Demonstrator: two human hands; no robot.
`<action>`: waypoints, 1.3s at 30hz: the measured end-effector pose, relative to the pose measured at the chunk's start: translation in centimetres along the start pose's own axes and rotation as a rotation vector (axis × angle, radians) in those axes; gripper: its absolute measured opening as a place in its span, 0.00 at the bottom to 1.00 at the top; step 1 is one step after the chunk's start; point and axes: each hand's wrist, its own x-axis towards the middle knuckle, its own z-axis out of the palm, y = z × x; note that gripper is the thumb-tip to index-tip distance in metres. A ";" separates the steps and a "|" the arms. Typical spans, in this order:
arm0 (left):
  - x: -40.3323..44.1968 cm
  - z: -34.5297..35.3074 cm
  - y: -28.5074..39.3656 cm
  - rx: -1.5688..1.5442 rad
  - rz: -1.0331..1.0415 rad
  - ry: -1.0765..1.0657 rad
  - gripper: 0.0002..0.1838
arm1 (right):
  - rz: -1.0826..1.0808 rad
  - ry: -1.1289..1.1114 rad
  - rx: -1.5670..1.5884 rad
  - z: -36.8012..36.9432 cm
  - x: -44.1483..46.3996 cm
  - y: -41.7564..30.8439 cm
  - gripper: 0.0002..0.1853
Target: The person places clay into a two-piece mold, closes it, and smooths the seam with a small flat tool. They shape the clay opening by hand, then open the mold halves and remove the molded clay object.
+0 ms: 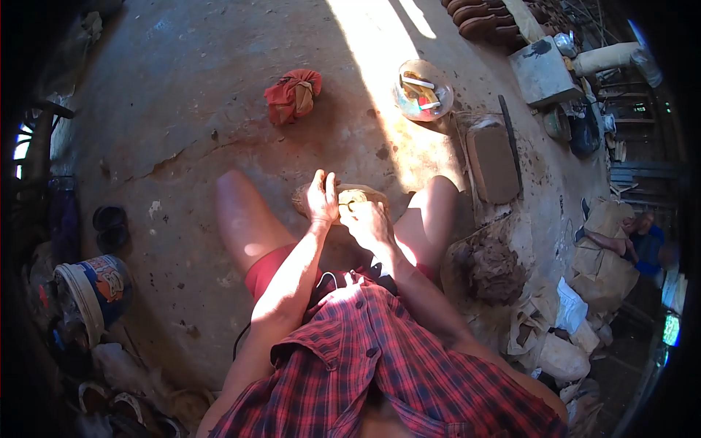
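Observation:
Between my knees is a tan, rounded clay-like piece (354,196) on a wider tan base (376,196); its exact kind is hard to tell. My left hand (320,201) stands upright at the piece's left side, fingers stretched up and away from me. Curled fingers of my right hand (369,223) press on the near side of the piece, partly covering it. A bundle in red cloth (292,96) lies on the floor beyond my left knee. Past my right knee stands a clear round bowl (443,93) holding several small tools and some liquid.
On the right are a brown rectangular slab (493,162), a dark bar (509,139) and a lump of wet clay (495,270). A bucket (95,296) and dark sandals (110,228) sit left. Another person's legs (613,241) show far right. Brown shaped pieces (482,18) are stacked at the back.

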 end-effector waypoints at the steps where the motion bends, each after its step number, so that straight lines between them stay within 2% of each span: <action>1: 0.4 0.2 0.6 0.049 0.015 -0.001 0.12 | -0.084 0.016 -0.011 -0.7 0.4 0.2 0.15; 2: 0.9 0.9 -0.9 -0.028 0.029 0.003 0.12 | -0.088 0.016 -0.020 -1.3 0.5 0.5 0.15; 4: 0.7 0.5 0.5 -0.002 0.021 0.003 0.12 | -0.140 -0.047 0.049 -4.0 0.2 -1.6 0.15; 8: 0.4 -0.1 1.8 0.025 0.001 -0.016 0.12 | -0.094 -0.031 -0.085 -3.0 0.3 -0.9 0.14; 10: 0.4 -0.1 2.0 0.045 0.010 -0.008 0.12 | -0.101 0.107 -0.013 -1.8 0.1 -0.7 0.12; 11: 0.3 -0.2 2.1 0.070 0.023 -0.005 0.12 | -0.100 0.104 -0.015 -1.6 0.1 -0.4 0.12; 14: 0.6 0.3 0.7 0.005 0.020 -0.012 0.12 | -0.213 0.110 -0.029 -2.3 0.6 0.1 0.13; 16: 0.7 0.6 0.1 -0.028 0.024 -0.012 0.13 | -0.309 -0.025 -0.032 -3.3 0.9 0.9 0.13; 17: 0.7 0.8 -0.1 -0.057 0.025 -0.012 0.14 | -0.311 -0.025 -0.036 -3.5 1.0 1.4 0.13; 20: 0.7 0.6 0.0 0.024 0.022 -0.024 0.15 | -0.423 0.049 0.003 -4.4 1.4 0.9 0.12; 22: 0.9 0.8 -0.5 -0.022 0.018 -0.025 0.15 | -0.203 0.188 0.036 -5.3 1.1 0.5 0.09; 23: 1.0 1.0 -0.9 -0.067 0.021 -0.033 0.16 | -0.203 0.188 0.033 -5.3 1.6 0.8 0.09; 25: 1.5 0.8 -0.8 -0.069 0.010 -0.052 0.15 | -0.205 0.358 0.060 -5.1 4.1 1.2 0.07; 27: 1.4 -0.1 0.6 -0.252 -0.057 -0.176 0.12 | -0.238 0.337 0.086 -4.5 6.0 1.3 0.07; 29: 1.4 -0.7 1.4 -0.238 -0.040 -0.170 0.11 | -0.299 0.281 0.038 -3.6 8.0 0.8 0.09; 31: 1.5 -1.2 1.7 -0.208 -0.013 -0.169 0.12 | -0.266 0.207 -0.015 -3.2 9.4 0.3 0.13; 33: 1.4 -1.4 1.9 -0.222 -0.027 -0.161 0.12 | -0.262 0.064 -0.141 -2.6 10.5 0.1 0.15; 34: 1.6 -1.0 1.2 -0.319 -0.023 -0.150 0.12 | -0.200 -0.080 -0.163 -3.3 10.7 -1.3 0.17; 36: 1.7 -0.5 0.5 -0.445 -0.017 -0.114 0.14 | -0.171 -0.090 -0.112 -2.6 11.1 -1.1 0.16; 39: 1.8 -0.7 0.6 -0.353 -0.008 -0.089 0.15 | -0.145 -0.110 -0.077 -2.3 11.9 -0.6 0.15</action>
